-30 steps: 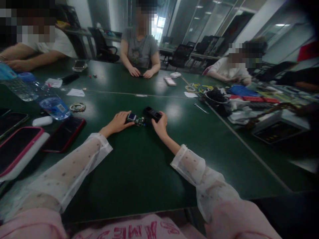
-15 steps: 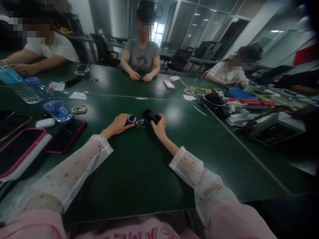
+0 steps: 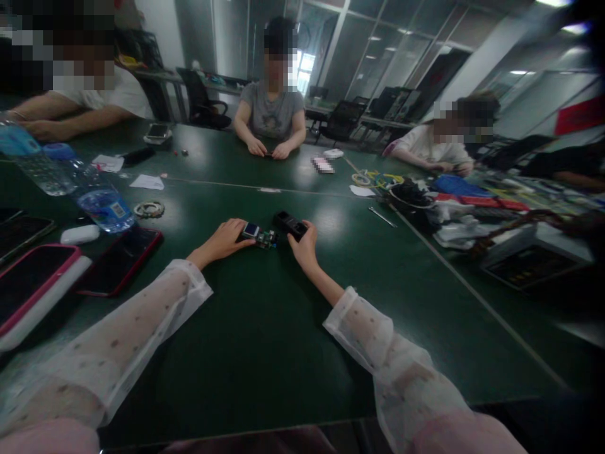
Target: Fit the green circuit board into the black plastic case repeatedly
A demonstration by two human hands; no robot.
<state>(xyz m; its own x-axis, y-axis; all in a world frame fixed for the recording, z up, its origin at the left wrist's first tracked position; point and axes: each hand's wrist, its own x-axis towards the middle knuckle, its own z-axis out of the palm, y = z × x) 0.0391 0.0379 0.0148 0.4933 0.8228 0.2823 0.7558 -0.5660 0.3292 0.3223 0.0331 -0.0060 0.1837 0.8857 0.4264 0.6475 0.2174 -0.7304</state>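
My left hand (image 3: 224, 241) holds a small green circuit board (image 3: 266, 238) with a square screen at its left end, fingers behind and thumb along the near edge. In my right hand (image 3: 304, 243) is a black rectangular case (image 3: 289, 224), gripped at its right end. The board and the case are close together near the middle of the green table (image 3: 265, 334), with a narrow gap between them. Whether either one rests on the tabletop is hard to tell.
Water bottles (image 3: 106, 205), a red-edged phone (image 3: 123, 261) and a pink-rimmed phone (image 3: 35, 280) lie left. A small wrench (image 3: 382, 217), cables (image 3: 378, 179) and a grey box (image 3: 534, 252) are right. Three people sit across the table.
The camera view has shifted slightly, so the scene sits a little lower in the picture. Both hands keep the same hold on the board and the case.
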